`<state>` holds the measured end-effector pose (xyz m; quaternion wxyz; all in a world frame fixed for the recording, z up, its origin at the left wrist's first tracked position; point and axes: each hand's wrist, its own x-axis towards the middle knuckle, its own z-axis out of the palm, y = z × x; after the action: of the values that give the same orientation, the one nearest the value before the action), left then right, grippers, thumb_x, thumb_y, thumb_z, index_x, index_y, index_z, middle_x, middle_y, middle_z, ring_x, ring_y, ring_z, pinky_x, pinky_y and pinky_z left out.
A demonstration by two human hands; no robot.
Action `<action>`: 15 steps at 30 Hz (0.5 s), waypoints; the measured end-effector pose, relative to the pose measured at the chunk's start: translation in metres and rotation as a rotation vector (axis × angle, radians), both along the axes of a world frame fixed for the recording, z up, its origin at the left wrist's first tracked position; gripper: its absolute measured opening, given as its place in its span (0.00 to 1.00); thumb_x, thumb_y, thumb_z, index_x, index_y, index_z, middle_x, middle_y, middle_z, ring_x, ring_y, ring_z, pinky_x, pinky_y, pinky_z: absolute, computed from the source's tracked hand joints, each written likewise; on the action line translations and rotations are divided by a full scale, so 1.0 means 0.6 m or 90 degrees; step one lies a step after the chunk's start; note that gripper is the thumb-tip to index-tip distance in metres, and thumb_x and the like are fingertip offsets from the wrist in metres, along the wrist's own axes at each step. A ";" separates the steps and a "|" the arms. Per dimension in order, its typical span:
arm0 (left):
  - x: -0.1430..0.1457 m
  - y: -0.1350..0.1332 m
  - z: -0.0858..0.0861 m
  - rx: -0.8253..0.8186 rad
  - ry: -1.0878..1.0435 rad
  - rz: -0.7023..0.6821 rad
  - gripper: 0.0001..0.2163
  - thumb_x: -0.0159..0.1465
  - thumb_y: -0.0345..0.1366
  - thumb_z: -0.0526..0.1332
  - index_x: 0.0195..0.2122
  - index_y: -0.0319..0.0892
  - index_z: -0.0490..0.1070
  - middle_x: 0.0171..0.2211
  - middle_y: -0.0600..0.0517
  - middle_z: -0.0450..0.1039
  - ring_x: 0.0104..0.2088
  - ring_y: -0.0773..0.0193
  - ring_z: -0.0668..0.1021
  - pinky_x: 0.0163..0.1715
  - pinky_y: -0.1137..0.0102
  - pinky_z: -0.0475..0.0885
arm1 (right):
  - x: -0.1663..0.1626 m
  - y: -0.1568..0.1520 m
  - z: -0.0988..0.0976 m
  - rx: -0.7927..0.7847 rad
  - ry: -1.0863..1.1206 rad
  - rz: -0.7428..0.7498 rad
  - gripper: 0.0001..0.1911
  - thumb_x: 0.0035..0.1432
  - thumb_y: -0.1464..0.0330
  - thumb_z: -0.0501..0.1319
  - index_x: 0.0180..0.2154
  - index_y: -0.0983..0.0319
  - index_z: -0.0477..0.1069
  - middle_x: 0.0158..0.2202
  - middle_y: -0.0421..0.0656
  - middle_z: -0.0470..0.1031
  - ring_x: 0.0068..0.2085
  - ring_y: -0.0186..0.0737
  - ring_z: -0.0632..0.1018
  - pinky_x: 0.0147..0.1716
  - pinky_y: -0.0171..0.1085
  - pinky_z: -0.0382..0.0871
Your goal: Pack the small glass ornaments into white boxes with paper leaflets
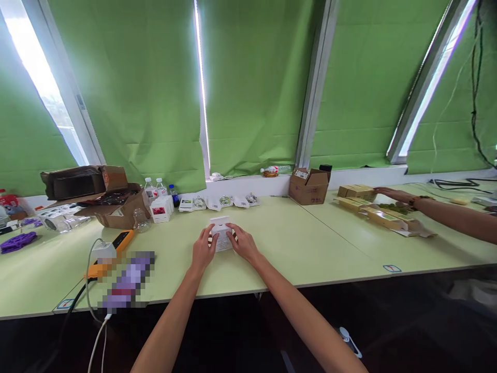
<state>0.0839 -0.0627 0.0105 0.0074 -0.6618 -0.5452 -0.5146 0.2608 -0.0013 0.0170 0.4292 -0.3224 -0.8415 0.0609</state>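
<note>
Both my hands hold a small white box [222, 241] at the middle of the table, its top flap raised on the far side. My left hand [204, 247] grips the left side, with thumb and fingers closed on the edge. On the opposite side my right hand [243, 242] pinches the right edge. Fine print covers the face toward me. Beyond the hands lies a row of small white packets [214, 203] with coiled items on them. A stack of white boxes [162, 209] stands to their left.
An orange power strip [123, 239] with a charger and a phone [130, 282] lie at left. Open brown cartons [120, 215] stand behind them. Another carton [309, 186] sits at back right. A co-worker's hand [392, 194] touches yellow boxes [356, 191] at far right.
</note>
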 end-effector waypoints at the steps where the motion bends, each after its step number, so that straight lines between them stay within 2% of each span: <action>1: 0.000 0.000 0.001 -0.004 -0.005 0.003 0.19 0.68 0.43 0.53 0.59 0.48 0.60 0.51 0.46 0.70 0.39 0.63 0.79 0.31 0.70 0.76 | 0.000 -0.002 0.001 0.001 -0.003 -0.001 0.19 0.67 0.62 0.49 0.58 0.56 0.61 0.53 0.45 0.74 0.29 0.36 0.77 0.35 0.39 0.73; 5: 0.002 -0.001 0.002 -0.027 -0.043 0.013 0.25 0.67 0.44 0.54 0.64 0.48 0.50 0.51 0.45 0.70 0.39 0.62 0.80 0.30 0.70 0.76 | 0.001 -0.006 0.006 -0.025 0.003 0.001 0.27 0.66 0.64 0.52 0.64 0.55 0.51 0.51 0.45 0.75 0.30 0.37 0.78 0.33 0.38 0.73; 8: 0.003 -0.002 0.002 -0.030 -0.071 0.017 0.27 0.67 0.44 0.55 0.64 0.46 0.47 0.51 0.44 0.71 0.39 0.62 0.80 0.30 0.70 0.76 | 0.001 -0.006 0.007 -0.057 0.017 0.003 0.33 0.64 0.65 0.53 0.66 0.55 0.43 0.50 0.44 0.75 0.30 0.37 0.79 0.33 0.38 0.72; 15: 0.007 -0.006 0.006 -0.033 -0.058 0.012 0.25 0.67 0.43 0.54 0.63 0.48 0.51 0.52 0.44 0.71 0.40 0.61 0.79 0.31 0.68 0.76 | 0.001 -0.003 0.005 -0.081 0.035 0.016 0.33 0.64 0.65 0.54 0.66 0.54 0.43 0.51 0.45 0.75 0.29 0.37 0.78 0.33 0.38 0.73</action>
<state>0.0879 -0.0665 0.0140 -0.0295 -0.6324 -0.5643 -0.5299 0.2615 -0.0032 0.0199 0.4299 -0.3365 -0.8279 0.1282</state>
